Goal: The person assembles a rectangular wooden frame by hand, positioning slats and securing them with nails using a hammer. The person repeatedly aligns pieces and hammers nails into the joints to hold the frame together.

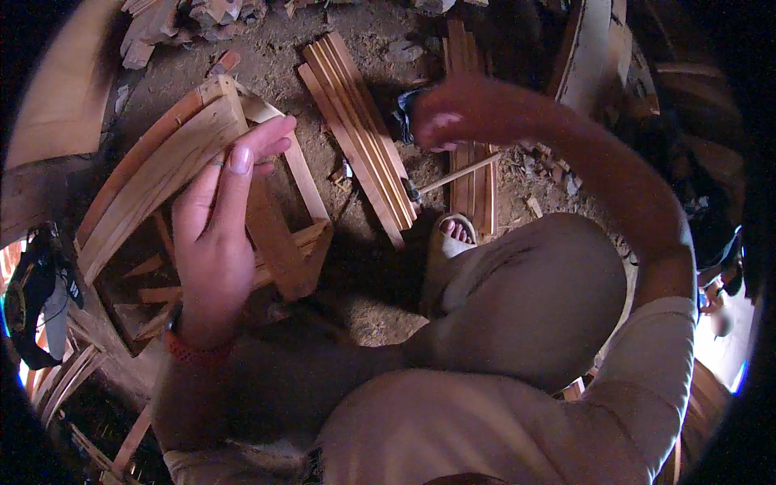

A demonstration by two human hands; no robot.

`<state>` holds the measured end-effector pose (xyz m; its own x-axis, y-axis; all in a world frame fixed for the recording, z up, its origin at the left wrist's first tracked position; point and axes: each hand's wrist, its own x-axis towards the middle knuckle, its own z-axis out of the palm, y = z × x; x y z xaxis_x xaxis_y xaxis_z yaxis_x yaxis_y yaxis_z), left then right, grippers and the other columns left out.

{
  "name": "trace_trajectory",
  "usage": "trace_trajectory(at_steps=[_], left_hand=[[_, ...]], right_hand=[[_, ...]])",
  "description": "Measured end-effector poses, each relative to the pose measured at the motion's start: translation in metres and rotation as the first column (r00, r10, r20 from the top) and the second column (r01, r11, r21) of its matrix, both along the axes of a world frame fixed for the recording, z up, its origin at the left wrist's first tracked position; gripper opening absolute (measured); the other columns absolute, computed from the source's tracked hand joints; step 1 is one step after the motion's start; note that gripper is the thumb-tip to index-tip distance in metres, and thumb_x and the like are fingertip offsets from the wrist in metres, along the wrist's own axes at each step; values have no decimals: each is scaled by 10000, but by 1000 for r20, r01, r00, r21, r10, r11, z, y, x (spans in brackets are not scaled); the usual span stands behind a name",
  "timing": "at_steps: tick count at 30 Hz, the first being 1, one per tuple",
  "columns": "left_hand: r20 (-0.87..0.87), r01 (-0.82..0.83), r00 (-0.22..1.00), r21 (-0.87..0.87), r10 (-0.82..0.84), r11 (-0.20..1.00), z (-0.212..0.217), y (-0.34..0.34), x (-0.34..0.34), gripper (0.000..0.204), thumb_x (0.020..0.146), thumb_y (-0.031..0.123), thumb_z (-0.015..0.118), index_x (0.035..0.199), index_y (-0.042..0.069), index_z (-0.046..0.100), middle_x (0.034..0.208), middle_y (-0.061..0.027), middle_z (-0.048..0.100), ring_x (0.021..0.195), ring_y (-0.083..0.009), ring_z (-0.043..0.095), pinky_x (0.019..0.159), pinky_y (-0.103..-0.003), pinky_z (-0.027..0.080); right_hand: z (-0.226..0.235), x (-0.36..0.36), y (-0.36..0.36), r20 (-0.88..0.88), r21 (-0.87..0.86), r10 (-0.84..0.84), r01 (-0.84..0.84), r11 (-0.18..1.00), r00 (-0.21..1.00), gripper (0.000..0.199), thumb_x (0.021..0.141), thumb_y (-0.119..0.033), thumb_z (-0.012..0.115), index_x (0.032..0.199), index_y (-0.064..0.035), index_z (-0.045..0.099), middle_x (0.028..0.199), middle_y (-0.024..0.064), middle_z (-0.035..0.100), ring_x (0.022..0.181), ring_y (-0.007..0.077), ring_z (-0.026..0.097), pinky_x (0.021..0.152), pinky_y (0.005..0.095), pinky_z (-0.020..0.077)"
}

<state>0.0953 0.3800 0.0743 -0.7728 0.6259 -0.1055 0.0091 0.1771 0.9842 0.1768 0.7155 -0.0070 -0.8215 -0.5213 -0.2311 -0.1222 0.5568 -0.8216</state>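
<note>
My left hand is raised by a curved wooden frame, its fingers stretched to the right and the thumb lying along them. No object shows in this hand, though its palm side is partly hidden. My right hand reaches forward, fingers curled at a small crumpled dark bluish packet. The packet's contents cannot be made out. Below that hand a hammer lies with its pale handle across wooden strips and its dark head toward the left. The frame has a broad board and thin slats, resting near my left knee.
Long wooden strips lie side by side on the dirt floor, with another stack to their right. Wood offcuts are heaped at the far left. Large boards stand at the far right. My sandaled foot is near the hammer.
</note>
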Motion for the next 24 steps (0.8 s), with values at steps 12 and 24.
trace_trajectory(at_steps=[12,24], left_hand=[[-183,117,971,-195,-153,974,-1,-15,-3,355,1106,176,408,1298,-24,630,1028,-138,776,1022,-98,650,1002,-293,444],[-185,240,941,-223,-283,945,-2,-20,-4,304,1070,113,449,1228,-34,663,957,-147,778,892,-164,709,854,-310,527]], right_hand=[[-186,178,-6,-568,503,-430,710,493,702,314,797,-88,619,1108,-56,649,1137,161,649,1126,379,594,984,498,466],[-187,201,-20,-123,801,-721,497,334,682,263,838,-175,637,1065,-43,629,1030,193,664,988,429,660,901,548,519]])
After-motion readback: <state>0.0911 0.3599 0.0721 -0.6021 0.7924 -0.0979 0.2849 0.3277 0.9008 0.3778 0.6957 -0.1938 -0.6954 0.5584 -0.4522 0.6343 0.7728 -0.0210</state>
